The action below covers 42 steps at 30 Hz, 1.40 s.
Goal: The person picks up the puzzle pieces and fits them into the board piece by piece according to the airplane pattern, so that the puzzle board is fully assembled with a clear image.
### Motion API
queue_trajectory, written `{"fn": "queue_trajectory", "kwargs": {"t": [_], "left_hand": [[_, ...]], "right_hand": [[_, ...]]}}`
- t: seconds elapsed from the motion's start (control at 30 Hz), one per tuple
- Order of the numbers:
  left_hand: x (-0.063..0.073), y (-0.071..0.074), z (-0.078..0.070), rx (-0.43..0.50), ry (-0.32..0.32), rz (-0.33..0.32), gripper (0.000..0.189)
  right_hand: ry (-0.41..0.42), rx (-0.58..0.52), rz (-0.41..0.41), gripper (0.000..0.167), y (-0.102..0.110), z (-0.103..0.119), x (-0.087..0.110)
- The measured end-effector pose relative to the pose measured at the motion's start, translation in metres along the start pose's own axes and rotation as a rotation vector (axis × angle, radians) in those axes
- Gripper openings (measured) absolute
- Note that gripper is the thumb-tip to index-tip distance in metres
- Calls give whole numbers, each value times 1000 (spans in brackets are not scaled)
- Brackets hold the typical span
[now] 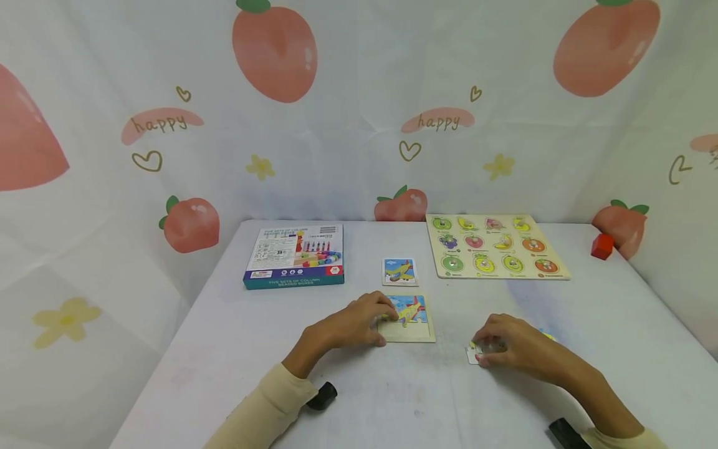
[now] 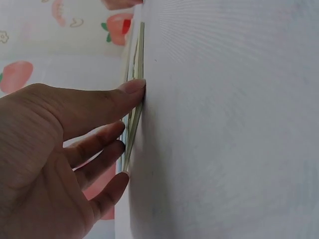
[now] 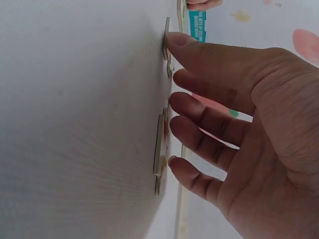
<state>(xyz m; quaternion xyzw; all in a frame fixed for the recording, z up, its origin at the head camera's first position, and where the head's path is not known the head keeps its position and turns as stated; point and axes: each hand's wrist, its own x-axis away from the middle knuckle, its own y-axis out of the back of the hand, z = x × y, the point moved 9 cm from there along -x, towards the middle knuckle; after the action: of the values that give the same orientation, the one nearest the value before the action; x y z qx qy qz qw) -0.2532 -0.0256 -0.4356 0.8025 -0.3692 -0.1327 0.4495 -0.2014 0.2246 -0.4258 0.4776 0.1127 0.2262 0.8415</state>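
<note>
Assembly of an airplane jigsaw, partly complete: the wooden puzzle board [image 1: 408, 335] lies before me, near the middle of the white table [image 1: 404, 399], its upper part filled by fitted pieces [image 1: 414, 308] and its lower strip bare wood. Just beyond it lies the picture card [image 1: 400, 272], showing a yellow airplane. I judge the step in hand to be the taking up of a further piece while the board is kept steady. My left hand [image 1: 361, 318] holds the board at its left side, fingers bent and moderately apart, the thumb against the edge by the near corner and other fingertips meeting the board above it. My right hand [image 1: 513, 343], to the right of the board and well apart from it, is partly opened, fingers loosely curved; the thumb touches a loose piece [image 1: 472, 357], but whether the forefinger closes on it I cannot tell. Further loose pieces [image 3: 159, 144] lie beneath the other fingers, seen edge-on from the right wrist. The next move probably calls for a secure pinch, a lift, and alignment of the piece's outline with the bare strip.
</note>
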Motion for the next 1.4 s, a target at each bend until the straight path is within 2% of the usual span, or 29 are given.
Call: {"fn": "queue_trajectory", "kwargs": {"t": [0.2, 0.47, 0.7, 1.03, 1.4], "left_hand": [[1, 3, 6, 3, 33, 7, 50], [2, 7, 10, 8, 84, -16, 50], [2, 9, 11, 1, 84, -37, 49], [1, 8, 13, 15, 102, -40, 50], [2, 9, 12, 34, 94, -52, 50]], "right_hand": [[-16, -1, 6, 22, 0, -1, 2], [43, 24, -15, 14, 1, 4, 1], [54, 64, -42, 13, 2, 10, -2], [156, 102, -105, 13, 4, 34, -22], [181, 106, -69, 12, -11, 54, -58]]}}
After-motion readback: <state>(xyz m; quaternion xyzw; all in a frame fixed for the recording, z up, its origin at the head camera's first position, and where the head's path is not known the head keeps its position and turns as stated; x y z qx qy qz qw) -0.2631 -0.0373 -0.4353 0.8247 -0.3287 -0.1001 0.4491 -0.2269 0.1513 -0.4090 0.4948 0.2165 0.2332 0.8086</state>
